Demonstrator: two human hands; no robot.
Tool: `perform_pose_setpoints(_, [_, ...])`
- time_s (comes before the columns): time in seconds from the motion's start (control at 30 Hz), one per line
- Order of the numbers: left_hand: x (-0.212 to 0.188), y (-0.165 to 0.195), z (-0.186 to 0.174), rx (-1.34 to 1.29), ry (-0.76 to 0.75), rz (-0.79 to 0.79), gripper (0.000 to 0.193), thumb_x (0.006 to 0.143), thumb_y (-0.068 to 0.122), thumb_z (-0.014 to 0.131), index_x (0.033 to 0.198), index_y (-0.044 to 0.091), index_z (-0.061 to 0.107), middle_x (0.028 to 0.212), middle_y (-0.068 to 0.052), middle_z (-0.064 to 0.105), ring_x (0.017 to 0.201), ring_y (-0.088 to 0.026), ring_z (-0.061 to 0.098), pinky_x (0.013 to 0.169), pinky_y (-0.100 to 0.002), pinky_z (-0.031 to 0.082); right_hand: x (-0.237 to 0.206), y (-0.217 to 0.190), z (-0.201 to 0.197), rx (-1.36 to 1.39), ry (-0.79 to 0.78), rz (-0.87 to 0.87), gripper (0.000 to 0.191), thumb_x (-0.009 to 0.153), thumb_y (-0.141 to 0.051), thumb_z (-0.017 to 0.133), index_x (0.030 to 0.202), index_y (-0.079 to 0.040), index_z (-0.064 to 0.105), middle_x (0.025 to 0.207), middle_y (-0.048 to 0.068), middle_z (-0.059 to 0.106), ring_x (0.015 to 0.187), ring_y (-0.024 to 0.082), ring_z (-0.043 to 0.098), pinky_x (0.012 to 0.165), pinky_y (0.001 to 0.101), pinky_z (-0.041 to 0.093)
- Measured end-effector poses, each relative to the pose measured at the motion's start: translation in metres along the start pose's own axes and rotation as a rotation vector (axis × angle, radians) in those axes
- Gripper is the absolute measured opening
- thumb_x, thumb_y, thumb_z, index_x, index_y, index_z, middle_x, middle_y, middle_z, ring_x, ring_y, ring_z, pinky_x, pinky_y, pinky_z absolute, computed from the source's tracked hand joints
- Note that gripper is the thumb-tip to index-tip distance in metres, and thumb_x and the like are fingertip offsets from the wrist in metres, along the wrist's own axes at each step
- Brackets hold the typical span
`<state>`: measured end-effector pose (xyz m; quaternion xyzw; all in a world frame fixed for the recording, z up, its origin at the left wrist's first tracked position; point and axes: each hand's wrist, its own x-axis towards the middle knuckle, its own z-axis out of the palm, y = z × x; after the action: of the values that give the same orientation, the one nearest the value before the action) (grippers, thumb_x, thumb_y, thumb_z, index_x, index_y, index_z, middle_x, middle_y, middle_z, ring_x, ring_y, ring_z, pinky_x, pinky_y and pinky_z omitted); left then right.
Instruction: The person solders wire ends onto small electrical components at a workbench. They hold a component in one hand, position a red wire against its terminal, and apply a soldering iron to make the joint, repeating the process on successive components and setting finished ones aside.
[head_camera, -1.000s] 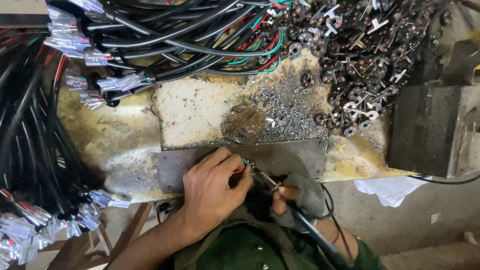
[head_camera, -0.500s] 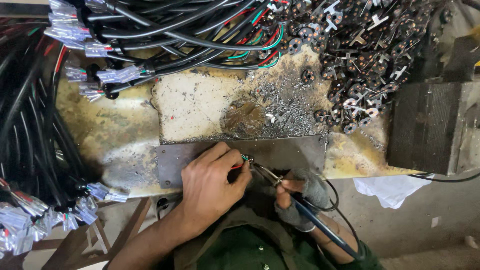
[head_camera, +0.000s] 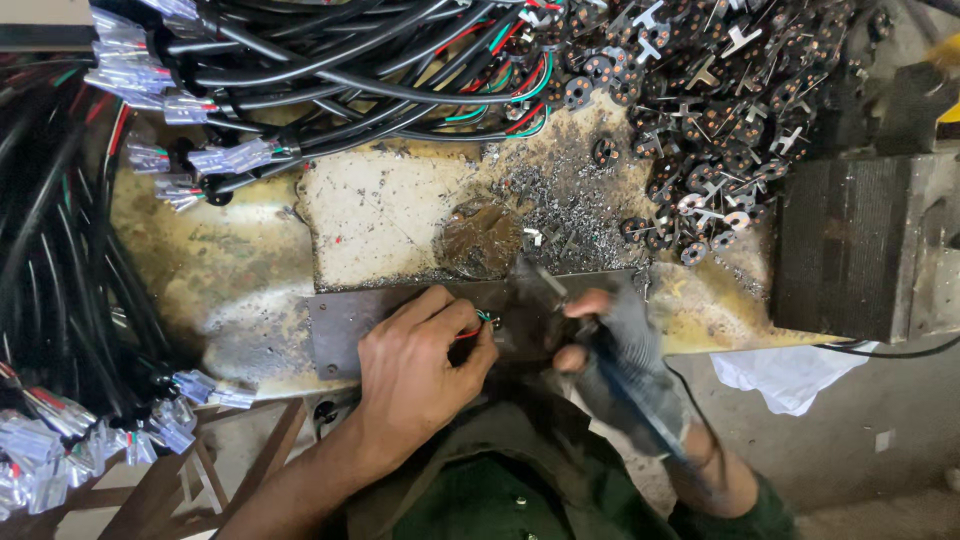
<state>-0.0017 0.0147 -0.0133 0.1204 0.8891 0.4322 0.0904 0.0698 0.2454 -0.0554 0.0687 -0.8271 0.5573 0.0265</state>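
Observation:
My left hand (head_camera: 420, 365) rests on a dark metal plate (head_camera: 340, 335) at the bench's front edge and pinches thin red and green wire ends (head_camera: 478, 322) between thumb and fingers. My right hand (head_camera: 612, 350), in a grey fingerless glove, grips a soldering iron (head_camera: 560, 300) whose tip points up and left, blurred, a little right of the wires. The iron's dark blue handle runs back along my forearm.
Bundles of black cables with clear plastic connectors (head_camera: 230, 160) lie at the back and left. A heap of small round metal-and-black parts (head_camera: 730, 90) fills the back right. A dark metal block (head_camera: 860, 250) stands at right, with a white cloth (head_camera: 780, 375) below it. The scorched worktop (head_camera: 400, 220) carries solder debris.
My right hand has lifted the soldering iron's tip away from the wire ends, up and to the right. The left hand has stayed on the plate, still pinching the wires.

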Motion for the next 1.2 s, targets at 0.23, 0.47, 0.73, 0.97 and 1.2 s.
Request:
perform_pose_setpoints(0.23, [0.001, 0.003, 0.0, -0.01, 0.022, -0.009, 0.018, 0.08, 0.019, 0.077, 0.074, 0.007, 0.065, 0.076, -0.008, 0.061, 0.068, -0.032, 0.065, 0.058, -0.044, 0.05, 0.118, -0.007, -0.042, -0.498, 0.234, -0.145, 0.036, 0.103, -0.014, 0.078, 0.116, 0.003, 0.05, 0.104, 0.01, 0.061, 0.091, 0.019, 0.064, 0.078, 0.0305, 0.056])
perform_pose_setpoints(0.47, [-0.001, 0.001, 0.002, -0.014, 0.003, -0.03, 0.018, 0.079, 0.019, 0.077, 0.074, 0.008, 0.065, 0.077, -0.008, 0.061, 0.07, -0.032, 0.065, 0.059, -0.044, 0.05, 0.087, -0.028, -0.024, 0.493, 0.374, 0.46, 0.028, 0.106, -0.031, 0.059, 0.097, -0.005, 0.064, 0.094, 0.01, 0.074, 0.061, 0.018, 0.066, 0.05, 0.0304, 0.053])
perform_pose_setpoints(0.73, [-0.001, -0.003, 0.005, -0.02, -0.027, -0.036, 0.017, 0.078, 0.02, 0.078, 0.074, 0.008, 0.066, 0.078, -0.007, 0.062, 0.07, -0.032, 0.065, 0.059, -0.045, 0.051, -0.009, 0.01, 0.005, 0.8, 0.459, 0.498, 0.024, 0.106, -0.025, 0.056, 0.099, -0.004, 0.063, 0.094, 0.011, 0.07, 0.085, 0.022, 0.071, 0.074, 0.037, 0.059])
perform_pose_setpoints(0.97, [0.0, -0.004, 0.003, -0.022, -0.02, 0.006, 0.017, 0.08, 0.019, 0.077, 0.076, 0.008, 0.066, 0.077, -0.008, 0.061, 0.069, -0.032, 0.065, 0.058, -0.044, 0.05, 0.045, -0.048, -0.033, -0.8, -0.279, -0.059, 0.03, 0.085, -0.005, 0.062, 0.115, -0.009, 0.061, 0.098, 0.012, 0.069, 0.088, 0.031, 0.07, 0.071, 0.0382, 0.056])
perform_pose_setpoints(1.2, [-0.003, -0.004, 0.004, -0.03, -0.027, -0.001, 0.016, 0.079, 0.017, 0.078, 0.076, 0.007, 0.065, 0.078, -0.008, 0.061, 0.07, -0.031, 0.065, 0.058, -0.044, 0.05, 0.014, -0.055, 0.007, -1.447, -0.327, -0.477, 0.035, 0.095, -0.02, 0.052, 0.129, -0.022, 0.061, 0.111, 0.029, 0.072, 0.088, 0.036, 0.073, 0.057, 0.0333, 0.053])
